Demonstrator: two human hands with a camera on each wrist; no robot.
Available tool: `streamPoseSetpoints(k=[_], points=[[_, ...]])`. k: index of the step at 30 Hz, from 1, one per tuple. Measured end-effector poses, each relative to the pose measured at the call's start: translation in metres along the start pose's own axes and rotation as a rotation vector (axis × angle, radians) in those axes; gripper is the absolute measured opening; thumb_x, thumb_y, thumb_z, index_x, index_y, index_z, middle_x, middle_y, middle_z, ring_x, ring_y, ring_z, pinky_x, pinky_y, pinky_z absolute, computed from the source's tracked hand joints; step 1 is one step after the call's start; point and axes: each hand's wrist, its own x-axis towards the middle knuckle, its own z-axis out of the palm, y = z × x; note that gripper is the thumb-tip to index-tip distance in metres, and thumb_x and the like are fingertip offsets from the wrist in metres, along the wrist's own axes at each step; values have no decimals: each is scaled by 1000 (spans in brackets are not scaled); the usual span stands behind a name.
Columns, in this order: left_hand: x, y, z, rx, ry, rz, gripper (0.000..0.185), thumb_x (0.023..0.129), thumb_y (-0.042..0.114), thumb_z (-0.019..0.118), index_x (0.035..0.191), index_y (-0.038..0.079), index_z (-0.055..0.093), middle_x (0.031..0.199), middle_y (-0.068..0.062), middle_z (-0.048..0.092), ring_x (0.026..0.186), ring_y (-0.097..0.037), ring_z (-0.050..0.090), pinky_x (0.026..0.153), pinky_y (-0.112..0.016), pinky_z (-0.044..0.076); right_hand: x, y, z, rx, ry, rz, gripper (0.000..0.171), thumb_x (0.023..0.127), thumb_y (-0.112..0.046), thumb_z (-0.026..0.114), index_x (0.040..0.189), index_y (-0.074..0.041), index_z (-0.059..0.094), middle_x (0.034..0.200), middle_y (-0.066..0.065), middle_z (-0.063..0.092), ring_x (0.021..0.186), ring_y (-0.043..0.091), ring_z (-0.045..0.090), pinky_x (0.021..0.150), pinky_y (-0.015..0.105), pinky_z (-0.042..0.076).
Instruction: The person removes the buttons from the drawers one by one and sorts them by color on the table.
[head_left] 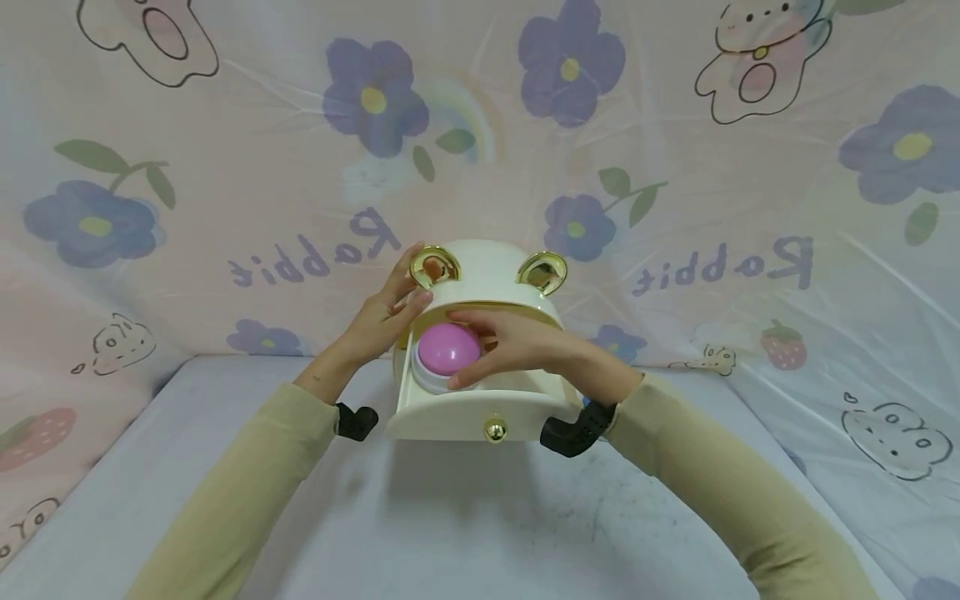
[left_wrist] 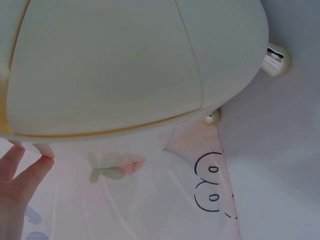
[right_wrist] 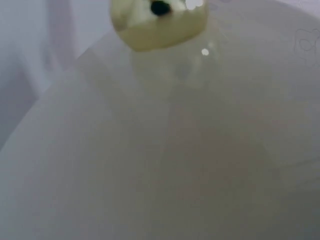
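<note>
A cream-white box [head_left: 480,279] with two gold-rimmed ears stands in the middle, its front drawer [head_left: 442,417] pulled out and a gold knob [head_left: 495,430] on the drawer front. Inside the drawer, at its left end, is a round push button [head_left: 448,348] with a pink dome and white base. My right hand [head_left: 517,343] grips this button from the right, thumb low on the base and fingers behind the dome. At the box's upper left, my left hand [head_left: 386,321] rests against its side by the left ear [head_left: 435,267], fingertips [left_wrist: 46,161] on the edge in the left wrist view.
The box stands on a pale tabletop [head_left: 322,517]. Behind and around it hangs a printed curtain [head_left: 480,167] with flowers and rabbit drawings. Black wrist mounts [head_left: 573,429] sit near the drawer's front corners. Small gold feet [left_wrist: 211,118] show under the box.
</note>
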Motion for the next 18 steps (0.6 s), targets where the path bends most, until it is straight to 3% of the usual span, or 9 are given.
streamPoseSetpoints(k=[5,18], points=[[5,-15,1,-19,7,30,67,102,24,46,153,42,6,151,-18,38,141,-38,31,113,-55,29,2,-1,2,12,-5,24,89,76,-25,82,149,-12,33,141,4,47,127,22,50,103,36,44],[4,-13,1,-14,5,9,67,102,23,45,153,42,5,152,-18,36,141,-37,30,113,-55,28,7,3,3,60,37,-17,70,75,-18,82,137,-13,50,131,4,56,116,20,56,100,35,46]])
